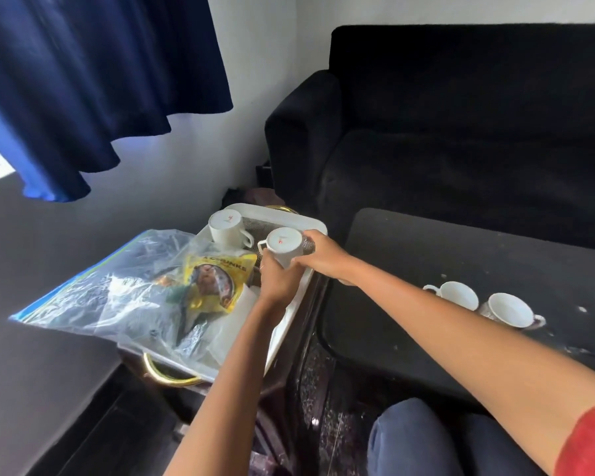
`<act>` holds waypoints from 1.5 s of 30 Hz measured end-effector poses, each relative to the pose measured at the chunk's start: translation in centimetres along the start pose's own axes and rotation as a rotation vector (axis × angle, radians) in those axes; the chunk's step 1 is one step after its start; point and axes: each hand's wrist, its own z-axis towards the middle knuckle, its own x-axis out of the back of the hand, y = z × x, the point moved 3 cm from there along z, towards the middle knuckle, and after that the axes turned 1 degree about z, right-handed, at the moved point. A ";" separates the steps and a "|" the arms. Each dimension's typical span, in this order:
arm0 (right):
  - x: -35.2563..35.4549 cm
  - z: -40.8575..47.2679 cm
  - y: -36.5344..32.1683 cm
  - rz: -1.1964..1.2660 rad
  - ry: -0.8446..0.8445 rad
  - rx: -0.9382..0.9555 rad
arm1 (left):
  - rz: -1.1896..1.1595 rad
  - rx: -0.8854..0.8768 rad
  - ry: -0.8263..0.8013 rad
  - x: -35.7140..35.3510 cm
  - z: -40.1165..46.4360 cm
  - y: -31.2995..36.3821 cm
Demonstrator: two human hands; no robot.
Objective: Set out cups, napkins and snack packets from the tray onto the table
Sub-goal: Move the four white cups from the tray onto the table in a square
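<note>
Both hands, left hand (pixel 277 280) and right hand (pixel 323 254), grip one upturned cup (pixel 284 245) between them above the tray (pixel 289 214).

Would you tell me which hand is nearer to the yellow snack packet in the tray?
Left. The left hand grips an upturned cup right beside the yellow snack packet; the right hand holds the cup's far side, further away.

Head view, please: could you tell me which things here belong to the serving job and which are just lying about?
Part of the job:
- white tray
- held cup, gripped by left hand and right hand
- upside-down cup on the tray
- yellow snack packet
- two upright cups on the black table

Just lying about:
- black sofa
- blue curtain
</note>
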 end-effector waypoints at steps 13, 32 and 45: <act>-0.9 -0.2 0.2 0.208 -0.028 -0.013 | -0.090 -0.005 0.030 -0.1 -0.7 0.2; 2.7 -8.5 2.0 0.482 0.204 0.157 | -0.459 0.129 0.145 -4.2 -3.2 3.5; 5.7 -12.8 4.5 0.647 0.392 -0.115 | -0.426 0.123 -0.059 -7.2 -4.9 3.9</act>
